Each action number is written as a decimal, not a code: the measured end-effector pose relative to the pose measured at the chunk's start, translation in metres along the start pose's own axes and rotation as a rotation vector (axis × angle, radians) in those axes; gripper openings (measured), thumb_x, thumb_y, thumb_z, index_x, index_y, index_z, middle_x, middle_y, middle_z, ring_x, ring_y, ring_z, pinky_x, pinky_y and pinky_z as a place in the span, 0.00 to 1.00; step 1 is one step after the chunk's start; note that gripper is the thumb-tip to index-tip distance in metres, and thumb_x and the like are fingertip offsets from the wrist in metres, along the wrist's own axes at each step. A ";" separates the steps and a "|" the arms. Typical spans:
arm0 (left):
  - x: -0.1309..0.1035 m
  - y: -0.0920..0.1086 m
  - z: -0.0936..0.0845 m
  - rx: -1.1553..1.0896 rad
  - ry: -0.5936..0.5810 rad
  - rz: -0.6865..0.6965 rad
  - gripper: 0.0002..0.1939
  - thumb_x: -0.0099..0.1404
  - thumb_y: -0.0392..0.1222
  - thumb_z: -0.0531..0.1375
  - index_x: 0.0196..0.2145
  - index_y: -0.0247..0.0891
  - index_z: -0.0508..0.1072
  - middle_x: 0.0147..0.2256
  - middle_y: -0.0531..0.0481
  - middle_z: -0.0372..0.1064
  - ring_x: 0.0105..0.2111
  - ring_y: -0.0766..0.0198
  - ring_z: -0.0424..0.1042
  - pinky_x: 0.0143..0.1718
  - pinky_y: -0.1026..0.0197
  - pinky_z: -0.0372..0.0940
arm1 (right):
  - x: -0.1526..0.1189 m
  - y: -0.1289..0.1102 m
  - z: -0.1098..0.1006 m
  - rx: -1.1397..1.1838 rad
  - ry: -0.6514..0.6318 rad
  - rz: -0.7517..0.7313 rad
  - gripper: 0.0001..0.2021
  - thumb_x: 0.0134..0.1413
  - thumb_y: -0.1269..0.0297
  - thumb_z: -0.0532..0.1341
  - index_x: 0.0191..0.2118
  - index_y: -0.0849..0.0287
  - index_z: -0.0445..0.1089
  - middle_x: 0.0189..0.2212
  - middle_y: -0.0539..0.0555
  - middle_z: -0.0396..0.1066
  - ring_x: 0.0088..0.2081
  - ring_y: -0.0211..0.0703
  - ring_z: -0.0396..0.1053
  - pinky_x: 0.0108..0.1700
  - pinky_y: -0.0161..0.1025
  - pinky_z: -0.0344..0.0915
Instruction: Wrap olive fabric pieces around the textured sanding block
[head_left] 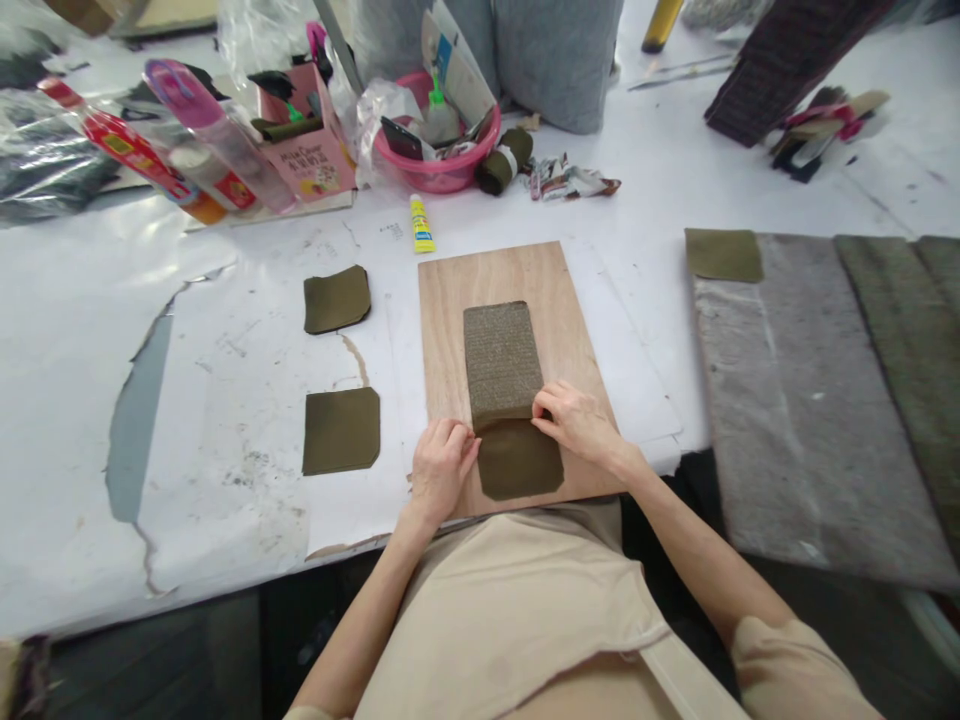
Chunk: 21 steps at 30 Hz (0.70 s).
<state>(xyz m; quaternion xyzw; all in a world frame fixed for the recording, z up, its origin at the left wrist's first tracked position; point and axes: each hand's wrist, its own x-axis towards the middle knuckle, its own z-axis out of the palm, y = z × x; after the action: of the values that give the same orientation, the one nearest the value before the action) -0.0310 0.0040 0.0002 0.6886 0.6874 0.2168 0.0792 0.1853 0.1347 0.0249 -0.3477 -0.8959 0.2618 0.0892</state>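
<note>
1. Pinching the upper edge of an olive patch, the left hand has thumb and fingers together at its left corner; the right hand pinches at the right corner.
2. Which layer lies between the fingertips is hard to make out, since the patch meets a ribbed cloth there.
3. Both pieces lie on a wooden board on the worktop; the left hand hides part of the board's left side.
4. Left of the board lie two more olive patches, upper and lower; whether each is a stack is unclear.
5. A yellow tube lies beyond the board, its print too small to read.
6. Items inside the pink basket overlap and partly hide one another.
7. Dark cloth at right is cut off by the picture's edge.
</note>
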 end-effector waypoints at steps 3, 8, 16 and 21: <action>0.009 0.006 -0.003 0.032 0.026 0.064 0.06 0.68 0.38 0.57 0.43 0.38 0.70 0.42 0.44 0.68 0.43 0.56 0.66 0.45 0.55 0.64 | -0.007 0.000 -0.002 0.058 0.046 0.020 0.05 0.57 0.71 0.63 0.31 0.57 0.68 0.28 0.48 0.69 0.35 0.40 0.64 0.37 0.35 0.57; 0.036 0.022 0.008 0.062 -0.024 0.258 0.12 0.70 0.40 0.55 0.50 0.39 0.69 0.45 0.45 0.70 0.49 0.54 0.65 0.50 0.52 0.60 | -0.011 0.005 0.000 0.156 0.035 0.051 0.03 0.59 0.68 0.61 0.33 0.56 0.68 0.27 0.47 0.69 0.30 0.37 0.65 0.34 0.34 0.57; 0.052 0.028 0.014 0.008 -0.186 0.219 0.12 0.72 0.43 0.53 0.33 0.38 0.72 0.32 0.49 0.70 0.36 0.60 0.67 0.40 0.56 0.58 | -0.010 0.021 0.009 0.276 -0.043 0.049 0.03 0.61 0.66 0.58 0.39 0.56 0.69 0.34 0.50 0.73 0.35 0.40 0.70 0.39 0.36 0.62; 0.045 0.016 0.004 -0.099 -0.192 0.116 0.12 0.71 0.43 0.53 0.34 0.39 0.72 0.34 0.50 0.72 0.37 0.61 0.69 0.40 0.57 0.57 | -0.009 0.030 0.013 0.417 -0.042 0.087 0.05 0.58 0.66 0.59 0.36 0.56 0.72 0.33 0.50 0.74 0.35 0.40 0.70 0.41 0.37 0.64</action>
<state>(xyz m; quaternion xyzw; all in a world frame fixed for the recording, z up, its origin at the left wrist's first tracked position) -0.0166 0.0479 0.0111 0.7402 0.6240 0.1876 0.1659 0.2046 0.1418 -0.0020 -0.3543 -0.8082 0.4525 0.1290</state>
